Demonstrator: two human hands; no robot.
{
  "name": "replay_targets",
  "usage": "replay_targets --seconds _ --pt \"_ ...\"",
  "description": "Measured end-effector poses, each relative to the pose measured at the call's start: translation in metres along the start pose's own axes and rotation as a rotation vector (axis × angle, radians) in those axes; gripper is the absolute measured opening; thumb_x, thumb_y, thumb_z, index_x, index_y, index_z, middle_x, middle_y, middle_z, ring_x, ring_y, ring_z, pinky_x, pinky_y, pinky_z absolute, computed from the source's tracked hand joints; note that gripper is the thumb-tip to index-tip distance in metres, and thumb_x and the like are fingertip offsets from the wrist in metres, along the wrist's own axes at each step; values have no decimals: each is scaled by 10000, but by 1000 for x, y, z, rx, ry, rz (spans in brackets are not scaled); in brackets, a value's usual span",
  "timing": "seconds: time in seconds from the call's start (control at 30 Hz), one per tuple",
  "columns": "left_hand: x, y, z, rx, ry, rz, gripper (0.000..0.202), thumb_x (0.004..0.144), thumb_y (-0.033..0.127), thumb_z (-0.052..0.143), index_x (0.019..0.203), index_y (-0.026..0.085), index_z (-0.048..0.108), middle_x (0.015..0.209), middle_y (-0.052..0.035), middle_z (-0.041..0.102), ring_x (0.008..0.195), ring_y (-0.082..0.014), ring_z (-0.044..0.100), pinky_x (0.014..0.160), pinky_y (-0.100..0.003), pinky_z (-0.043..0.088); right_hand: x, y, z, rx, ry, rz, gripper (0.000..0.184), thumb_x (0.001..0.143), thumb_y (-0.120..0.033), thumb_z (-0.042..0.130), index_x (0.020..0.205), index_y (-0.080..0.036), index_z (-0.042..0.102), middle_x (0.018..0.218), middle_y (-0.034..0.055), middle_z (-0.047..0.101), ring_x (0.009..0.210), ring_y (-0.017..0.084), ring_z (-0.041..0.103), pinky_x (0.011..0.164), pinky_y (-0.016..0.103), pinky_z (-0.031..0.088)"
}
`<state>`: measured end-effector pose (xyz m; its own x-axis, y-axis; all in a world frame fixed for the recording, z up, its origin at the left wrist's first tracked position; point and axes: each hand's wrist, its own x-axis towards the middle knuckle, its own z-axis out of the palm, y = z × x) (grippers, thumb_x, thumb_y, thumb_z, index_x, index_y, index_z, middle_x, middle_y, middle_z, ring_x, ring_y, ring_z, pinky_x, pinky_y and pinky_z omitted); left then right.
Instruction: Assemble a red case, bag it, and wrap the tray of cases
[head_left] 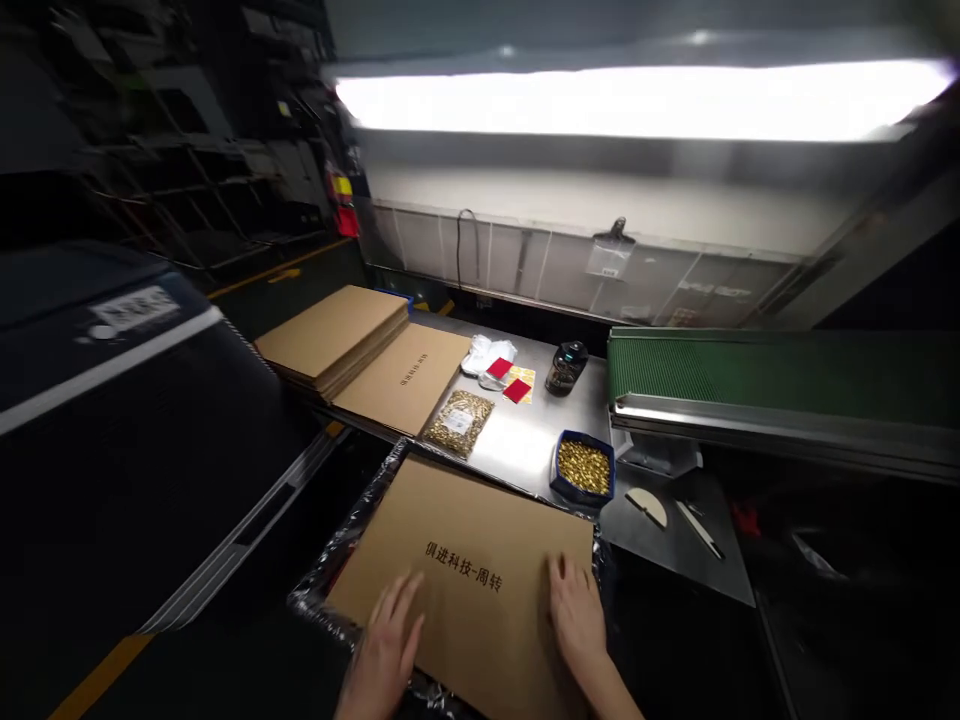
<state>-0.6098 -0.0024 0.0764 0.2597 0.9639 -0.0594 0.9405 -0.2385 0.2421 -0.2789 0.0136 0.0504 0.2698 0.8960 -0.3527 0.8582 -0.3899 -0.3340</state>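
Observation:
A brown cardboard sheet (465, 510) with dark printed characters lies in front of me, over a box or tray lined with black plastic film (315, 600). My left hand (386, 635) rests at the sheet's near left edge, fingers stretched and slightly blurred. On the right part of the sheet lies my right hand (577, 610), palm down with its fingers extended. Neither hand is wrapped round anything. What lies under the sheet is mostly hidden; a little red shows at its left edge.
Stacked cardboard sheets (337, 335) stand at the left of the metal table (517, 445). On it are a bag of gold-coloured pieces (459, 422), a blue bin (576, 492) of similar pieces, red cards (517, 391) and a dark container (567, 368). A green conveyor (750, 375) extends right.

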Motion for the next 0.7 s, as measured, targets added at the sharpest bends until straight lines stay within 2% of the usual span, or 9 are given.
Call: replay_targets --seconds 0.1,0.17,0.23,0.33,0.4,0.5,0.6,0.67,0.7 --pt "75 -30 12 37 -60 38 534 1043 332 337 1576 352 350 1685 -12 281 1555 -312 240 1186 -526 406 8 -19 24 -11 7 -10 914 688 -6 732 1528 -242 457 1620 162 386 1523 373 298 1238 497 246" --pt "103 -55 25 66 -104 41 534 1022 371 398 1555 370 384 1675 -24 299 1547 -369 240 1196 -639 312 9 -26 41 -1 -8 29 1085 577 11 782 1561 -227 392 1653 180 316 1548 397 222 1218 515 287" --pt "114 -80 37 87 -144 59 545 996 413 441 1538 376 413 1662 -17 326 1540 -366 262 1215 -649 239 8 -25 53 29 -17 70 1126 554 10 775 1574 -216 357 1680 194 240 1560 393 184 1210 526 296" --pt "114 -104 51 108 -165 95 554 984 427 408 1533 357 431 1665 1 316 1555 -304 242 1255 -581 160 7 -14 63 118 -20 89 1070 616 -51 735 1578 -297 338 1712 103 179 1572 320 179 1226 485 280" --pt "112 -107 58 117 -153 100 564 985 420 359 1531 310 451 1668 -20 314 1559 -296 228 1260 -569 133 6 -8 64 194 -8 99 999 683 -109 694 1578 -347 320 1714 26 186 1574 253 186 1240 434 266" --pt "112 -102 62 105 -119 105 582 990 407 296 1518 256 489 1665 -63 329 1555 -321 230 1250 -598 126 2 -12 64 289 40 149 943 721 -147 659 1583 -328 321 1706 1 216 1575 229 179 1264 409 210" --pt "122 -110 45 24 -103 147 548 999 449 287 1438 306 581 1600 -46 458 1487 -323 372 1210 -568 285 -10 -18 58 356 114 233 726 804 -230 604 1514 -300 467 1654 -4 347 1529 245 305 1236 362 272" --pt "136 -131 23 -59 -100 172 501 1013 501 277 1272 370 685 1405 -11 647 1328 -282 551 1111 -465 455 -25 -10 48 387 205 355 540 918 -366 471 1432 -228 564 1584 54 452 1469 262 406 1204 341 324" --pt "144 -145 12 -89 -69 147 553 1031 488 203 1184 349 717 1253 -35 714 1227 -276 612 1073 -451 490 -35 -2 43 398 264 445 564 957 -439 370 1419 -181 565 1560 105 471 1453 284 424 1205 360 326"
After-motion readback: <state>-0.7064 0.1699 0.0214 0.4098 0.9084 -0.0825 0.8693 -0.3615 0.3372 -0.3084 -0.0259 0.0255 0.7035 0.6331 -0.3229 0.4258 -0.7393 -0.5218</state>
